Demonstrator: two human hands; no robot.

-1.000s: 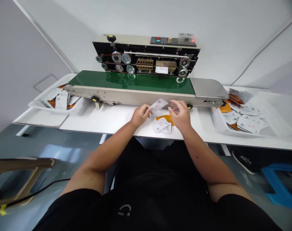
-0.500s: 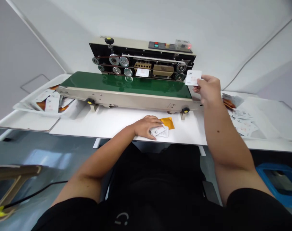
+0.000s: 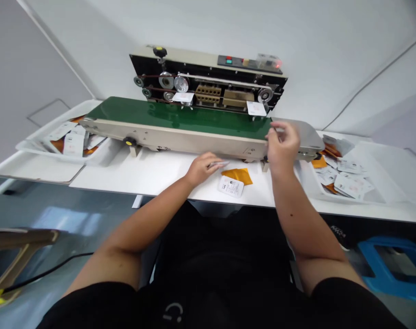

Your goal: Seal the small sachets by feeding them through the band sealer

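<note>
- Left of the green belt [image 3: 194,119], a bin [image 3: 109,154] holds white and orange packets, partly under the belt's end.
- Behind the belt's left half, a white packet [image 3: 183,97] rests by the rollers of the machine [image 3: 208,71].
- In front of the belt's middle, the left hand [image 3: 201,168] pinches a thin packet [image 3: 220,163], seen nearly edge-on, in closed fingers; turned flat and held by one edge, it should pass over cleanly. Bare tabletop [image 3: 153,171] left of the hand offers elbow room.
- Before the belt, right of that hand, a printed packet [image 3: 231,186] lies against an orange packet [image 3: 245,175], close to the table's front edge.
- Behind the belt's right end, another white packet [image 3: 256,108] sits at the rollers; a level, square edge would likely serve best.
- At the belt's right end, the right hand [image 3: 282,142] curls half-open, apparently holding nothing; contact cannot be told.
- Right of the belt, a second bin [image 3: 309,183] limits sideways room.
</note>
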